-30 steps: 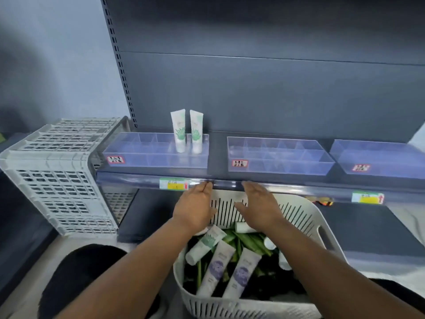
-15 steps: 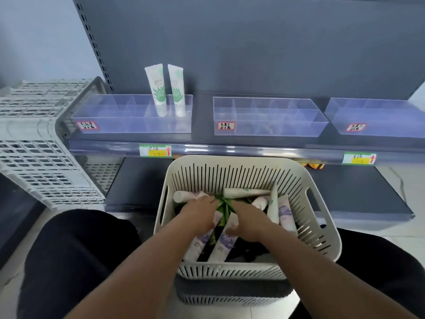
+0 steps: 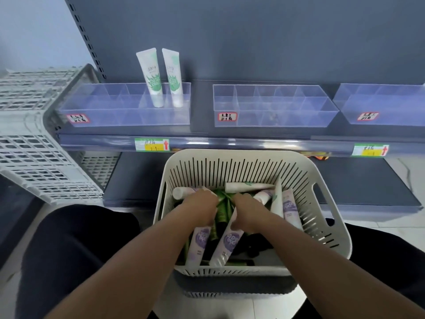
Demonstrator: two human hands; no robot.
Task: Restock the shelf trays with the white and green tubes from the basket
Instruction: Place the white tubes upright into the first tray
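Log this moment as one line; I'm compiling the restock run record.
stage: picking | left hand: in basket among tubes | right hand: same, grip unclear | left tray: two white-green tubes upright

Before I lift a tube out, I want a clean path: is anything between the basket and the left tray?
Nothing visible blocks it. Only the shelf's front rail lies between the basket and the left tray, whose front compartments are open.

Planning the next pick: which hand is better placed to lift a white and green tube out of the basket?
Probably right: the right hand lies just below the white and green tube by the basket back wall; the left hand sits farther left.
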